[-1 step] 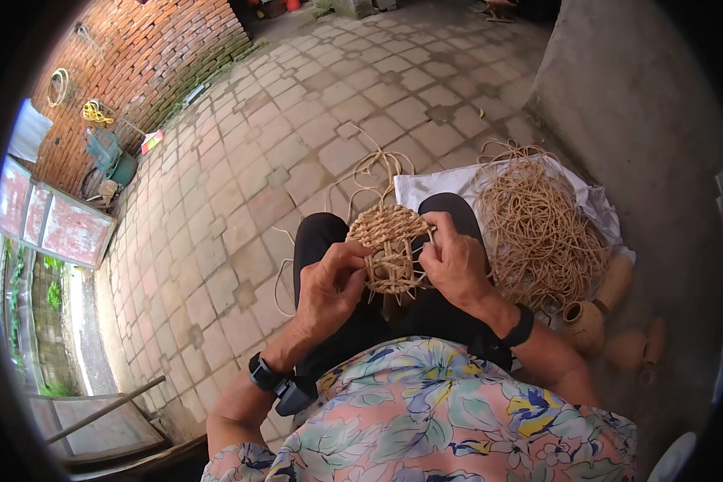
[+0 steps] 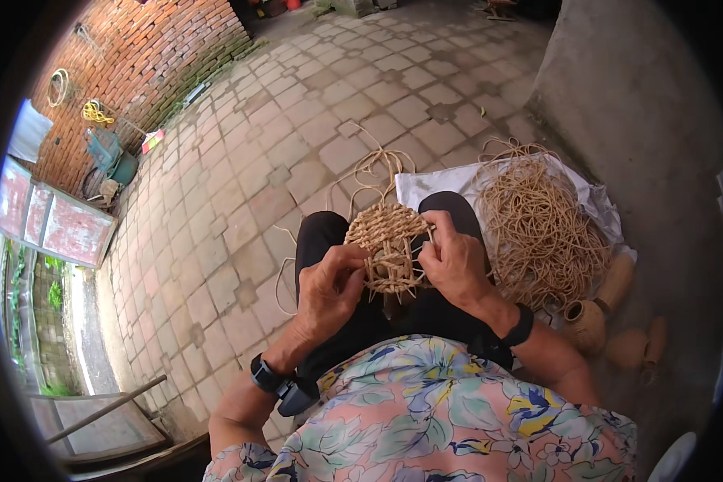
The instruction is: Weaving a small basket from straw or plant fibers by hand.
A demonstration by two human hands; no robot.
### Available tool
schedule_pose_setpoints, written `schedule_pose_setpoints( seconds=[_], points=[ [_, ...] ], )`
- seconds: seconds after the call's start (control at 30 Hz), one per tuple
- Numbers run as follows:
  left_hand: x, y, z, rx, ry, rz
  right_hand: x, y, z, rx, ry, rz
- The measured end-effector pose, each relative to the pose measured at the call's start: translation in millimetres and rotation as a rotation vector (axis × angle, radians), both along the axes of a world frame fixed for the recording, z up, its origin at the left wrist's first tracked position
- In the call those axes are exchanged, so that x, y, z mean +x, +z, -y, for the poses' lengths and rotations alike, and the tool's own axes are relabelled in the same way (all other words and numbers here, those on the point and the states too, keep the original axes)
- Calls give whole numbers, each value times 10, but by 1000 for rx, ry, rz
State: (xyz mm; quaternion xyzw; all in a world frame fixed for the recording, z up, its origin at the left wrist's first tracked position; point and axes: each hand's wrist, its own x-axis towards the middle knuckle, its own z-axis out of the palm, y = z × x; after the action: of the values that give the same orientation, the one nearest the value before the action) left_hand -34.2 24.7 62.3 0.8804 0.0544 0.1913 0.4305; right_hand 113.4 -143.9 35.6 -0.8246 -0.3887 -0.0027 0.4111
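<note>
A small tan cord weaving rests over my lap between my black-clad knees. Its upper part is tightly braided, while the lower part shows openings and short cord ends sticking out along the bottom. At its left edge my left hand is closed, thumb and fingertips pinched together on the weaving. My right hand is closed at the opposite edge, its fingers gripping the rim and a strand there. A loose cord loops from behind the weaving onto the paving.
To my right a big tangle of tan cord lies on a white sheet. Beside it sit a woven jar-shaped piece and other brown pieces. A grey wall rises at right, a brick wall at far left.
</note>
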Motion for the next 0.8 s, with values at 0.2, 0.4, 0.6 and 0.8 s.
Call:
schedule_pose_setpoints(
  seconds=[0.2, 0.4, 0.6, 0.8],
  points=[
    [-187, 247, -97, -460, 220, 248, 29, -44, -38, 40, 26, -26],
    [-355, 217, -364, 159, 211, -33, 38, -63, -72, 79, 62, -79],
    [-1037, -430, -1922, -1173, 760, 370, 140, -106, 34, 121, 79, -119],
    [-2743, -310, -3001, -491, 1185, -373, 184, -11, 37, 130, 171, -288]
  ],
)
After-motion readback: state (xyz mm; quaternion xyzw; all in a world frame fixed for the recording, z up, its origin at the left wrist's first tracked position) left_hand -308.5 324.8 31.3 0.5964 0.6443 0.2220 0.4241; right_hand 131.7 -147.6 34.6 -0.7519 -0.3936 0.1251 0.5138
